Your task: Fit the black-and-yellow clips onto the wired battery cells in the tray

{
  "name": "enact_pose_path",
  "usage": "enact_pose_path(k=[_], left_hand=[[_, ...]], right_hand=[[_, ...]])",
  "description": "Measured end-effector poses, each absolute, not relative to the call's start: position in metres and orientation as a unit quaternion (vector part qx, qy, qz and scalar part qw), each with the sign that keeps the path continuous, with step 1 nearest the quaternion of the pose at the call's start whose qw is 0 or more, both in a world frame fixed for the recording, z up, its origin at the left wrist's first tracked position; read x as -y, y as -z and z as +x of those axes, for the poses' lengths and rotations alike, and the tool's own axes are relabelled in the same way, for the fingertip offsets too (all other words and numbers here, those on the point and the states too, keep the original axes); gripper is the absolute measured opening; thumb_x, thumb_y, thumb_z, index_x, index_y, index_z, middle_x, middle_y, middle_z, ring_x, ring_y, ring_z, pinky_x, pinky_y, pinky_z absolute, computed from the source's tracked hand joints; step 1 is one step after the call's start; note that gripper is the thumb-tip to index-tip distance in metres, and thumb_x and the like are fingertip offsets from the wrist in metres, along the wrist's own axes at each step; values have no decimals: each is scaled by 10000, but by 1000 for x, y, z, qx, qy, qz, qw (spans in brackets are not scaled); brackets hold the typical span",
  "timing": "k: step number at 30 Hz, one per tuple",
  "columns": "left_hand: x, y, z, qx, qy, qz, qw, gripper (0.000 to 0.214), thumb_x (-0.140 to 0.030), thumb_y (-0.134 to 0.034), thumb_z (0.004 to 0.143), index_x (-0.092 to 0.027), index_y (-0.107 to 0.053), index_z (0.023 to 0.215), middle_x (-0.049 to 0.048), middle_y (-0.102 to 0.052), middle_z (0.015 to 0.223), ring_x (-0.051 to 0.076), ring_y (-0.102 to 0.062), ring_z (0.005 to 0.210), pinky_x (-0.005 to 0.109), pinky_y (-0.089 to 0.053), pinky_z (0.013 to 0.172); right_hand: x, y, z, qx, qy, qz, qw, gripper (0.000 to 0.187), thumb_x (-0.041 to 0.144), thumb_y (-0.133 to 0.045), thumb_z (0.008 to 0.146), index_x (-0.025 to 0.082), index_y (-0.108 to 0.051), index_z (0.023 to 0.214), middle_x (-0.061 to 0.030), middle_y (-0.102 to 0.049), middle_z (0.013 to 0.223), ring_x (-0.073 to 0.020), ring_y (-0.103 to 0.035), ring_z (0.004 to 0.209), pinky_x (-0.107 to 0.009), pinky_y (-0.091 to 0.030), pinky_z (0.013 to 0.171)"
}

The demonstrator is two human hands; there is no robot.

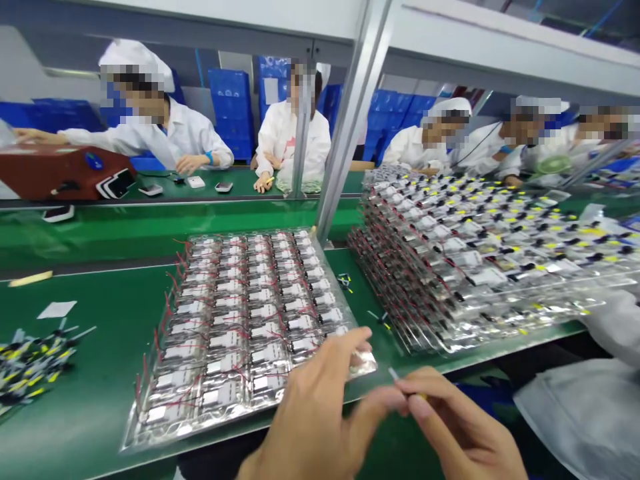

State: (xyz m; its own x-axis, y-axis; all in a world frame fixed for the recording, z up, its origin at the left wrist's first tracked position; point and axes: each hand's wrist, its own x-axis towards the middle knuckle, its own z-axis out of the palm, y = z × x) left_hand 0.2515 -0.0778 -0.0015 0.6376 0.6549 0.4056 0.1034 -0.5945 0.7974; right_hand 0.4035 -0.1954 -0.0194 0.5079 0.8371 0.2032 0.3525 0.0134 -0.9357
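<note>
Pinched between the thumb and fingers of my right hand (pixel 460 427) is a small part with a thin pale strip (pixel 394 375) sticking out; a bit of yellow shows at the fingers. My left hand (pixel 320 400) is open, its index finger stretched out over the near right corner of a clear plastic tray (pixel 165 427). The left thumb reaches to my right fingertips, beside the part. In the tray lie rows of white, flat components (pixel 220 363) with thin red wires. Most of the held part is hidden by my fingers.
Loose pale, black and yellow strips (pixel 35 363) lie heaped at the left. Stacked filled trays (pixel 450 267) rise at the right. A metal post (pixel 345 127) stands behind the tray. Several co-workers in white (pixel 295 140) sit across the green bench (pixel 120 293).
</note>
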Motion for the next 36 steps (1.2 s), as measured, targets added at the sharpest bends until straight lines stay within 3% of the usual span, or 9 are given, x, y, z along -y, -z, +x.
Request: enact_pose_path(k=[3,7,13,19,26,36], left_hand=[[61,2,259,-207,-235,922,229,255,-89,-436,928,-247,-592,1054,64,-636,1091,264,-572,1081,468,-534,912],[47,6,262,-150,-130,966,165,297,22,-468,824,-229,-583,936,82,-573,1084,285,-506,1091,460,-509,871],[41,1,261,-131,-126,972,149,247,-15,-475,849,-230,-562,934,65,-519,1034,242,-495,1010,436,-450,916],[41,-9,259,-141,-119,962,203,17,-223,-531,921,-214,-529,935,42,-547,993,221,-505,966,415,-435,904],[45,5,259,-196,-162,923,289,165,-265,-618,919,-212,-564,1066,28,-624,1005,205,-535,971,357,-433,861],[44,13,259,-214,-183,908,310,154,-299,-675,878,-202,-642,994,21,-632,922,199,-550,944,335,-440,839]], right_hand=[[202,26,418,378,-190,-719,552,295,519,-680,862,233,-734,912,-39,-716,774,-203,-706,688,-198,-594,642],[195,33,425,369,-209,-726,542,337,543,-660,861,231,-741,961,-38,-712,753,-193,-712,716,-172,-584,658],[173,38,425,413,-263,-705,513,298,517,-656,872,235,-719,945,-30,-678,895,-167,-655,770,-178,-543,693],[162,36,429,477,-324,-667,471,213,456,-618,932,247,-647,909,-3,-619,911,-171,-601,864,-226,-471,775],[154,33,432,518,-337,-653,438,174,428,-569,972,273,-649,978,6,-597,945,-176,-566,902,-264,-425,795],[151,36,432,483,-360,-653,460,158,414,-650,914,260,-675,931,10,-610,911,-172,-579,848,-256,-439,773]])
